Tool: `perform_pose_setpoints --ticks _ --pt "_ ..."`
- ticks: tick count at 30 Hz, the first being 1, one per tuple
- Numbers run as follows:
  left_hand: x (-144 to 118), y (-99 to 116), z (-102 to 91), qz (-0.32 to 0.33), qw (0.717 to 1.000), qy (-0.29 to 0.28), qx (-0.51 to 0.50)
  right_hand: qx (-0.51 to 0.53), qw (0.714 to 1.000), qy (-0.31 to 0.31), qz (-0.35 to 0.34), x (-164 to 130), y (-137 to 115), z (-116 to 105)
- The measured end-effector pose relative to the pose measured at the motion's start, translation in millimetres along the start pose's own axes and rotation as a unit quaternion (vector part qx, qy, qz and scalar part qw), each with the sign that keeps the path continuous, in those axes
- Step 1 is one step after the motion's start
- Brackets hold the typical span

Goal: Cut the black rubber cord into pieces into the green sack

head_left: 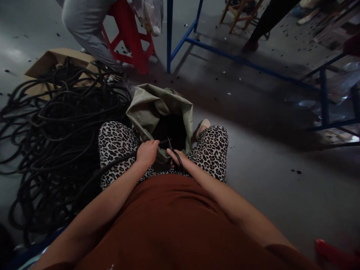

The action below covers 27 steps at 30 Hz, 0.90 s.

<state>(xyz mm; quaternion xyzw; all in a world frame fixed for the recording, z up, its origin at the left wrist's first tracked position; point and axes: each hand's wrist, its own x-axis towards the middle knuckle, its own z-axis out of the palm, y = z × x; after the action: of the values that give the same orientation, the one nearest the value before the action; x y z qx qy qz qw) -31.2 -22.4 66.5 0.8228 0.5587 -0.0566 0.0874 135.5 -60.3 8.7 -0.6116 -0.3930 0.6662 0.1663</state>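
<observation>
We saw two bare hands close together at lap height, palms turned inward. The left hand (147,153) was closed around a long black rubbery cord (123,158), whose short free end poked out past the fingers toward the right. The right hand (180,156) was wrapped around a pair of black-handled scissors (177,158), with the blades pointing away from the body and slightly left; we could not tell how wide they stood apart.

The cord sloped from lower left to upper right, so its line ran across that of the blades. Its free end lay just left of the blade tips, nearer the left hand; we could not make out whether they touched.

Just beyond the hands, a grey-green woven sack (143,108) gaped, dark inside, between knees in leopard-print trousers (209,150). To the left, the cord crossed the thigh toward a sprawling heap of looped black cord (59,135) on the floor. Behind that heap stood an open brown cardboard box (74,55), and farther ahead, a red plastic stool (123,26) and a blue metal frame (169,37).
</observation>
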Motion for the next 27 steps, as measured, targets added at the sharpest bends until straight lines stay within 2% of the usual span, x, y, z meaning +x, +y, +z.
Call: perform_pose_setpoints --ticks 21,27 --pt "-1.0 0.4 0.8 0.019 0.999 0.019 0.027 0.02 1.0 0.016 0.003 -0.2 -0.9 0.4" --pt "-0.8 0.0 1.6 0.023 1.0 0.009 0.018 0.018 1.0 0.026 0.004 -2.5 -6.4 1.0"
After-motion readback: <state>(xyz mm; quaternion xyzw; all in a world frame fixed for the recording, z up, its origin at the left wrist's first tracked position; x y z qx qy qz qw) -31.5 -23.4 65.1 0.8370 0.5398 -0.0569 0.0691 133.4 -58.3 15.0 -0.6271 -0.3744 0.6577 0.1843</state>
